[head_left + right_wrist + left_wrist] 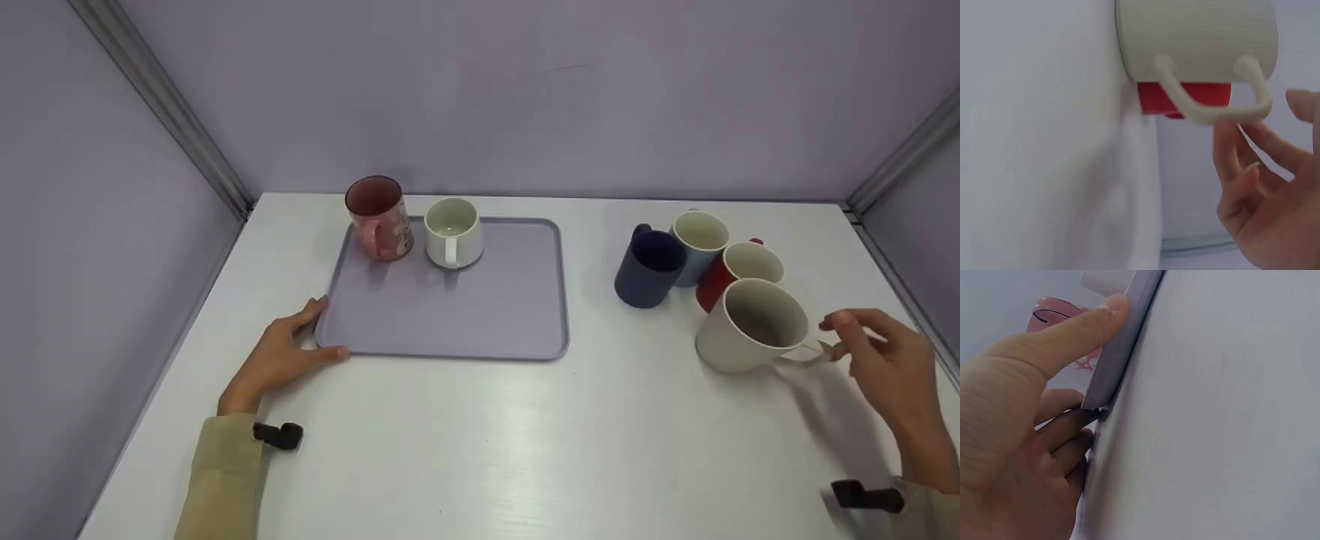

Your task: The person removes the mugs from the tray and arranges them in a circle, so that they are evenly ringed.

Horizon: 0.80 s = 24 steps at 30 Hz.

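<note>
My left hand (281,356) holds the near left corner of a grey-purple tray (450,319), thumb at the front edge and fingers at the left side. On the tray stand a pink mug (394,232) with a dark red inside and a small white mug (463,247). At the right, my right hand (892,360) is at the handle of a large off-white mug (731,341). In the right wrist view a fingertip touches the handle (1207,114), while the thumb (1300,104) stays apart from it. The large mug stands upright.
Behind the large mug, a red mug (712,285), a light blue mug (697,262) and a navy mug (641,277) stand close together. The white table (487,442) is bounded by pale walls (487,105) at the back and sides.
</note>
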Each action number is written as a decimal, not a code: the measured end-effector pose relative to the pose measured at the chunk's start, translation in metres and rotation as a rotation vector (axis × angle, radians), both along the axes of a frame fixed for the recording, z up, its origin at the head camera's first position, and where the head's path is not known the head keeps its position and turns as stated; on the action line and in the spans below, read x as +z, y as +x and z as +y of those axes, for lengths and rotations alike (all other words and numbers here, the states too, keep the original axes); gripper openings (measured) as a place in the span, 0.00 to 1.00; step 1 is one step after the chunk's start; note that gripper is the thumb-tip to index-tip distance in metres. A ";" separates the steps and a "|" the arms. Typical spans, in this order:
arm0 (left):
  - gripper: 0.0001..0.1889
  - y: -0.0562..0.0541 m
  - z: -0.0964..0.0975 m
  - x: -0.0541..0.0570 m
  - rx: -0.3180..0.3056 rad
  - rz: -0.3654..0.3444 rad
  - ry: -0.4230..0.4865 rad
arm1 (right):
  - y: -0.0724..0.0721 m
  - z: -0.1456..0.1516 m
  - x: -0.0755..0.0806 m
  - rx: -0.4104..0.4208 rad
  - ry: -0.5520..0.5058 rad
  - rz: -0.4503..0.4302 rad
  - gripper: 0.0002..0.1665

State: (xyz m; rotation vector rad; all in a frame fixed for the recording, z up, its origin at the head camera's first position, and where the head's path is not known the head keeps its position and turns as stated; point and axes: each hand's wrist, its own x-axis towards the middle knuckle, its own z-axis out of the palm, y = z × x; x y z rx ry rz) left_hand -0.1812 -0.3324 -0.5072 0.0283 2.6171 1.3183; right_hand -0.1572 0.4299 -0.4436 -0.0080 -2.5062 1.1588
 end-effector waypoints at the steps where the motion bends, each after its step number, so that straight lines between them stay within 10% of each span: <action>1: 0.59 0.000 0.000 0.000 -0.004 0.003 0.001 | -0.002 -0.010 0.006 -0.054 0.052 0.101 0.12; 4: 0.59 -0.002 0.000 0.000 -0.010 0.011 -0.002 | -0.013 -0.049 0.029 -0.095 0.121 0.374 0.10; 8: 0.59 -0.002 0.000 0.000 -0.014 0.013 -0.015 | -0.035 -0.108 0.056 0.101 0.084 0.507 0.05; 16: 0.60 0.000 0.002 0.000 -0.005 0.003 -0.023 | -0.088 -0.233 0.055 0.450 -0.016 0.180 0.10; 24: 0.60 0.000 0.008 -0.002 -0.007 0.005 -0.032 | -0.130 -0.329 0.020 0.528 -0.054 -0.105 0.23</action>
